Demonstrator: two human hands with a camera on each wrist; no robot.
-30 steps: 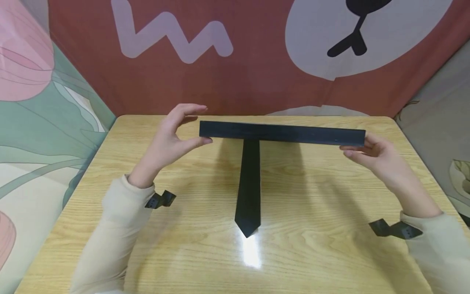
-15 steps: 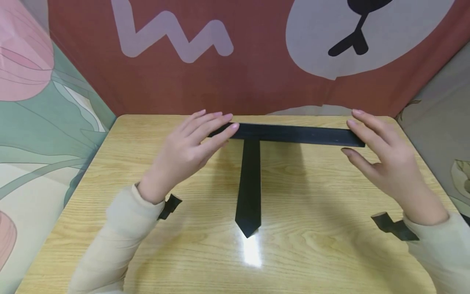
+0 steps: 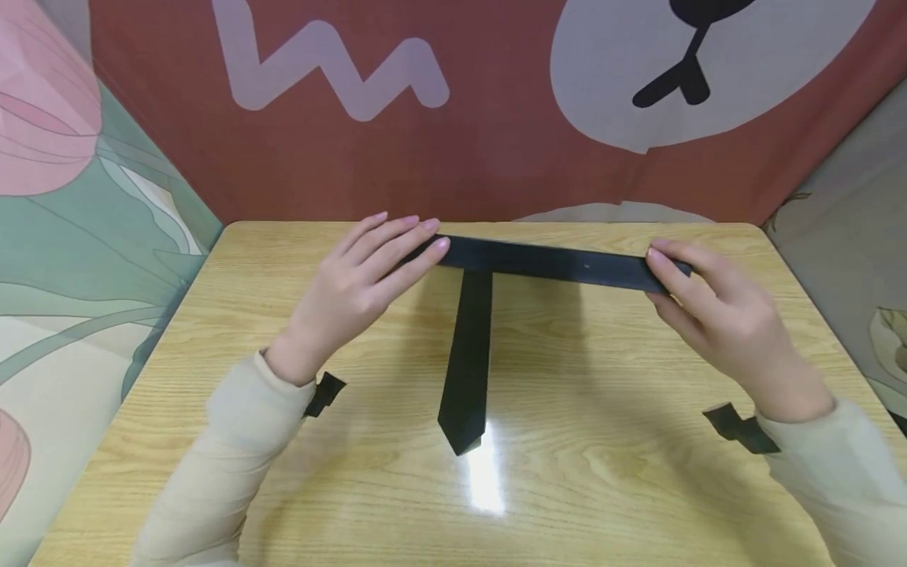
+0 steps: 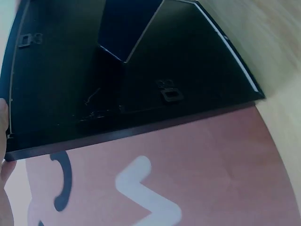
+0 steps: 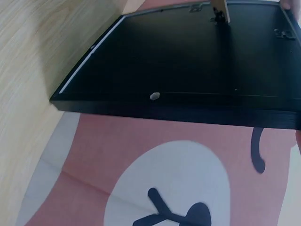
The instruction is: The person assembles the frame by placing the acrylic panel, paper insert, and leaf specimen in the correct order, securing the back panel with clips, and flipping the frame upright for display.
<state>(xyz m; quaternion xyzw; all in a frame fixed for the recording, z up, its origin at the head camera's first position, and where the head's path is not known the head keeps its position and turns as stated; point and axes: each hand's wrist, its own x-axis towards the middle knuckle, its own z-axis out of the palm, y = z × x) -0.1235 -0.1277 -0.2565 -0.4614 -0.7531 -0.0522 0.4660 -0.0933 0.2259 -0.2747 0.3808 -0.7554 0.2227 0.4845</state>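
Observation:
A black picture frame stands upright on the table with its back towards me, so from above mostly its top edge shows. Its easel leg slants out from the back towards me. At the left top corner my left hand holds the frame, fingers laid over the edge and hiding that end. My right hand grips the right top corner, the fingertips on top and the thumb lower down. The left wrist view shows the dark backing board with small metal hangers. The frame's front is hidden.
Under the frame is a wood-grain table. A red printed cloth hangs right behind its far edge, and patterned cloths flank it. Small black devices sit at both wrists.
My left hand came over the left top corner; my right hand let go and took hold again. In the last half second the frame turned slightly, its right end and leg tip shifting left.

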